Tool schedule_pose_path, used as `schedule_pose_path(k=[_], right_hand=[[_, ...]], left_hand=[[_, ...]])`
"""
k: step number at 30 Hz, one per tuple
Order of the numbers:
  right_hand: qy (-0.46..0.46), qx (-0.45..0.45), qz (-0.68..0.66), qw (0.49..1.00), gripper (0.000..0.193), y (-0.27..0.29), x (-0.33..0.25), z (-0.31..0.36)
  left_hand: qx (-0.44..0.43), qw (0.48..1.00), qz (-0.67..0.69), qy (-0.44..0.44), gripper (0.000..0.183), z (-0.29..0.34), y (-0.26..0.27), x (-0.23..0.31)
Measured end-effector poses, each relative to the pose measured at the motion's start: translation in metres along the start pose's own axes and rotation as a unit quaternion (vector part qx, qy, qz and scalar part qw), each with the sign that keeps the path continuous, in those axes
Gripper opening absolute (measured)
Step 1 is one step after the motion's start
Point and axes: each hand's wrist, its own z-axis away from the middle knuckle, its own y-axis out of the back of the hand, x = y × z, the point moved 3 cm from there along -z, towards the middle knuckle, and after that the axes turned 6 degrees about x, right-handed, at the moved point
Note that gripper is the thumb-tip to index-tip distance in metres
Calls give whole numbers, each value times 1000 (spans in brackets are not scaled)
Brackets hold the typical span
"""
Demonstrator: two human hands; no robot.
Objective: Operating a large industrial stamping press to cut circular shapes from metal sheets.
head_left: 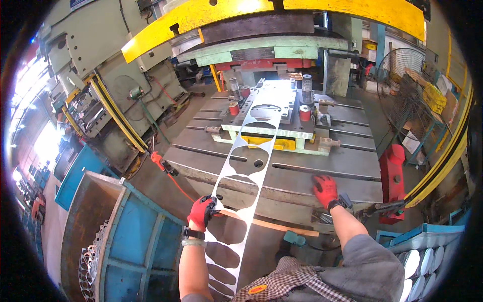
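A long shiny metal strip with a row of large round cut-outs runs from the die set toward my body. My left hand, in a red and black glove, is closed on the strip's left edge, in front of the press bed. The strip's far end lies over the lower die, between guide posts and red cylinders. My right hand, gloved alike, rests on the slotted press bed near its front edge. Its fingers are stretched out and hold nothing.
A blue bin with punched metal scrap stands at left. Round metal discs fill a blue crate at lower right. A red box stands by the bed. The upper press part, with a yellow bar, hangs overhead.
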Motion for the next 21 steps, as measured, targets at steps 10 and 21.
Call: schedule_pose_path(k=[10, 21], right_hand=[[-18, -11, -26, 999, 39, 1, 1, 1], [-24, -33, -14, 999, 40, -4, 5, 5]], left_hand=[[-3, 982, -132, -135, 23, -25, -11, 8], [-10, 974, -198, -110, 24, -15, -4, 19]])
